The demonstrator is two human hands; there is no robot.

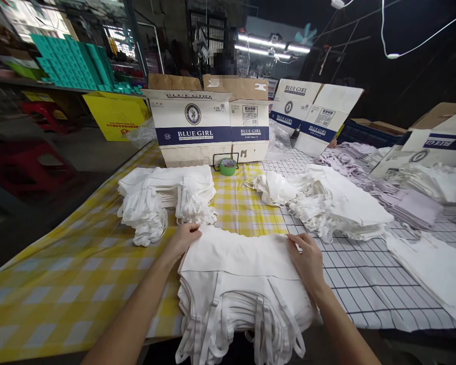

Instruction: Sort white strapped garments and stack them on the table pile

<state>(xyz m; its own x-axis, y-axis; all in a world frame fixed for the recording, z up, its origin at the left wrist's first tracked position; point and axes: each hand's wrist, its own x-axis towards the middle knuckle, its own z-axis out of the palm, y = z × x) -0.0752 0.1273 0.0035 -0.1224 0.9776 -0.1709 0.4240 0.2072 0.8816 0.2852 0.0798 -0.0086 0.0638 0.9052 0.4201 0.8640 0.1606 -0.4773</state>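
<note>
A stack of white strappy camisoles (239, 258) lies in front of me, its straps hanging over the table's near edge. My left hand (188, 239) pinches the far left corner of the top camisole between thumb and fingers. At the far right corner, my right hand (307, 258) is closed on the same camisole's edge. The top piece lies flat over the layers beneath it. Beyond my left hand sits another pile of white camisoles (167, 190), straps bunched toward me. To the right is a larger white pile (338, 200) with tangled straps.
Green tape (227, 166) stands before a white-and-blue carton (197, 126). Another carton (307, 114) is behind it to the right. Pale lilac garments (410, 203) and flat white pieces (433, 263) lie right. A yellow checked cloth (79, 274) covers the left side.
</note>
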